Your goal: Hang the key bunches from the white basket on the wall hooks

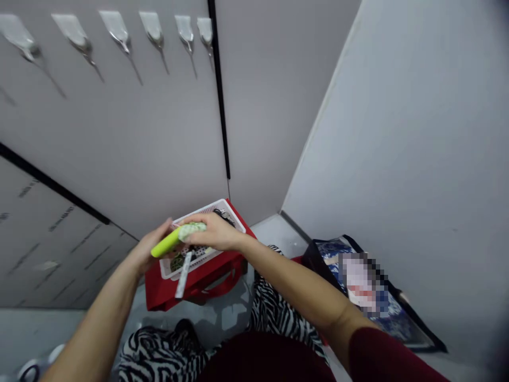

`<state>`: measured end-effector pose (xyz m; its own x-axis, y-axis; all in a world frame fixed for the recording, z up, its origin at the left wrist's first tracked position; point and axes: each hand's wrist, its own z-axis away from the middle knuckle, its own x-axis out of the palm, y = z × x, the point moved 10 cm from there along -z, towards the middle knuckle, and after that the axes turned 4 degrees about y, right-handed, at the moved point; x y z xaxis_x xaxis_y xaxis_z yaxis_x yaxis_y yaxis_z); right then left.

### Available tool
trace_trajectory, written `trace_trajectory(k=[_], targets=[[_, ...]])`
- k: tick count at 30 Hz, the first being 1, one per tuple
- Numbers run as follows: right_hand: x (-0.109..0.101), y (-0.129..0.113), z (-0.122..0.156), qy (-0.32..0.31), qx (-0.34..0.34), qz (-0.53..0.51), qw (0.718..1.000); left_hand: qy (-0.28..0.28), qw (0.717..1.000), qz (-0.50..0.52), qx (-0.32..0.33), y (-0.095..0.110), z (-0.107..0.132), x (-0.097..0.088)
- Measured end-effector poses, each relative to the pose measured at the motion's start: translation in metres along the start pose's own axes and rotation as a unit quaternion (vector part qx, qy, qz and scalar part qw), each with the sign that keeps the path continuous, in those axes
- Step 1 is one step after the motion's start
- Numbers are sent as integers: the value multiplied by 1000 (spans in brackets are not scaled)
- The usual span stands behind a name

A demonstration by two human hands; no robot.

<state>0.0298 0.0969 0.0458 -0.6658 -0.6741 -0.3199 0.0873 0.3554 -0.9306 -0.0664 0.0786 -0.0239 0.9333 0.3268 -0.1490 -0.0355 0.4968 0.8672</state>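
My left hand (150,245) is closed around a bright lime-green, smooth, elongated object whose kind I cannot make out (166,244). Against its upper end, my right hand (217,231) grips a pale green and white patterned piece (192,229); whether the two are joined is unclear. Both hands are over a white plastic basket (237,222), which partly hides beneath them. Dark cords and small items (223,213) lie inside it. A narrow whitish strip (183,277) juts over the basket's near edge.
Under the basket is a red bag (159,294) with a loop handle. Grey panels with several hooks (151,26) rise in front, a pale wall (409,132) at right. A dark blue patterned bag (401,318) leans there. Zebra-print trousers (159,353) show below.
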Motion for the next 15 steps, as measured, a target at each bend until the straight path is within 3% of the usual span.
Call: trace_trajectory(k=[3,6,11,15], targets=[[8,-16,8,-36,-77,64,994,-84,989,115,-37,-15,1,22],[24,-21,18,-65,-140,110,982,-125,964,225,60,6,3,26],[42,-8,24,-75,-139,125,979,-124,946,265,139,28,11,18],[32,-11,16,-32,-106,83,990,-92,935,299,166,39,18,9]])
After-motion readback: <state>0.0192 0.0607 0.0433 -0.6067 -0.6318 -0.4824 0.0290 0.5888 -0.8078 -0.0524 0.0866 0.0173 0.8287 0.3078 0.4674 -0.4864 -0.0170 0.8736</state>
